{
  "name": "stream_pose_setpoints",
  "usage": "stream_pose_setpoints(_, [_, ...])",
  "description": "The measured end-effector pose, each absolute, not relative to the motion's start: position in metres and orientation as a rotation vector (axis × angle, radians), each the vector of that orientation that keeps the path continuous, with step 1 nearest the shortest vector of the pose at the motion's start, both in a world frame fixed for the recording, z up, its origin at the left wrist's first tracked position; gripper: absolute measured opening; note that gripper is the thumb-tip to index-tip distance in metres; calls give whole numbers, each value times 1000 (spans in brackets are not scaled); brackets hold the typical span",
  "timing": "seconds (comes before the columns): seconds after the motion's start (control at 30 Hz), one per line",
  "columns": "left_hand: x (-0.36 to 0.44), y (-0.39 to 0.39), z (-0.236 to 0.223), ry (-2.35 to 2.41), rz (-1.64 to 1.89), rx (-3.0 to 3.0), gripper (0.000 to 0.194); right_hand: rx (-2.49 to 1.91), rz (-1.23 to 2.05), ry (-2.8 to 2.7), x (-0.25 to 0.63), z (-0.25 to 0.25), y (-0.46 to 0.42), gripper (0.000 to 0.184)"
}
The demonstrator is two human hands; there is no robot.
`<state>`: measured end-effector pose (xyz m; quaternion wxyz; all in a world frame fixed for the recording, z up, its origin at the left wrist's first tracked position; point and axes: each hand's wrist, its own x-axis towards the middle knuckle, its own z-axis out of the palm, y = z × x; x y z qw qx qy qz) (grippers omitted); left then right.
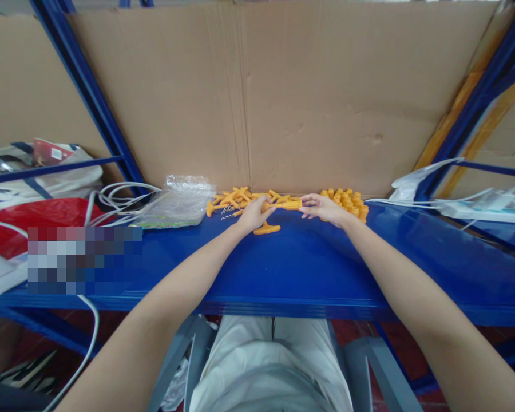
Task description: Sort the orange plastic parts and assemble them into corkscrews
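My left hand is closed around the orange handle of a corkscrew, mostly hidden by the fingers. Between the hands lies an orange ribbed sleeve, in line with that handle; my right hand pinches its right end. How far the two parts overlap I cannot tell. Just below my left hand, one orange T-shaped handle rests on the blue table. Behind and left of that hand is a pile of orange corkscrews, some with metal spirals showing. Several orange sleeves stand grouped behind my right hand.
A clear plastic bag and white cables lie left of the pile. Farther left are a red bag and a cloth bag. Cardboard walls the back of the blue table; a white power strip sits at right.
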<state>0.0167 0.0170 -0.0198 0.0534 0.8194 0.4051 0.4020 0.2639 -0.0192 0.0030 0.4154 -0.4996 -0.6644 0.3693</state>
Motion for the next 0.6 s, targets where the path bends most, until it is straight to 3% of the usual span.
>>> stream_pose_setpoints(0.5, [14, 19, -20, 1212, 1212, 2572, 11, -1270, 976, -1614, 257, 5, -22, 3])
stream_pose_setpoints(0.6, [13, 20, -21, 1206, 1239, 2593, 10, -1242, 996, -1624, 258, 3, -20, 7])
